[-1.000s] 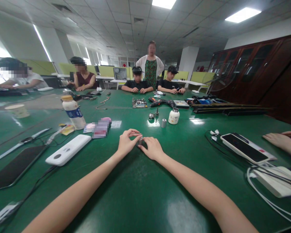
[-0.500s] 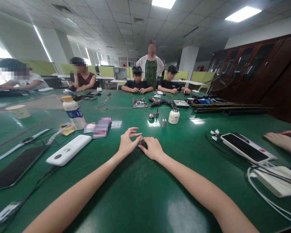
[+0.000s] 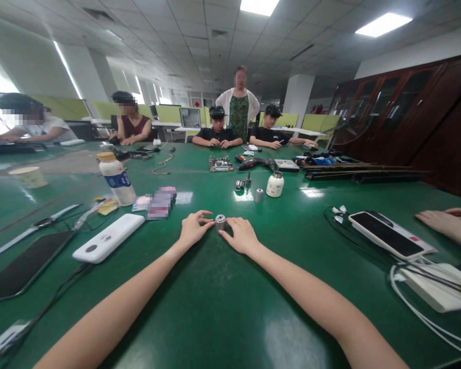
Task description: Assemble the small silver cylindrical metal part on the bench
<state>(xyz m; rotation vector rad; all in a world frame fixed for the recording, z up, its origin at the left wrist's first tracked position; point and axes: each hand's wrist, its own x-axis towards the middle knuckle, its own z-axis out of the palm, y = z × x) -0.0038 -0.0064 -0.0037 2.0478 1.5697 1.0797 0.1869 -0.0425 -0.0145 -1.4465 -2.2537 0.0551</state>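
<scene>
Left hand (image 3: pixel 194 229): spread half open, nothing gripped; its thumb tip was held just beside the left side of the metal cylinder (image 3: pixel 220 223), contact not certain.
Right hand (image 3: pixel 241 234): part curled; the cylinder's right side was bracketed by thumb and fingers, by which it appeared to be held.
Metal cylinder: stood upright on the green table (image 3: pixel 215 312), between the hands, top left uncovered; judged set down, but not yet let go by the right hand.
Second cylinder (image 3: pixel 258 196): placed upright farther back, near the pale jar (image 3: pixel 275 185); untouched, so any handling of it was judged undone.
Glossy dark part (image 3: pixel 239 185): kept beside a slender upright piece (image 3: pixel 248 178); neither was touched.
Power drill (image 3: pixel 248 164): laid beyond these, near the circuit board (image 3: pixel 220 163); likewise unused.
</scene>
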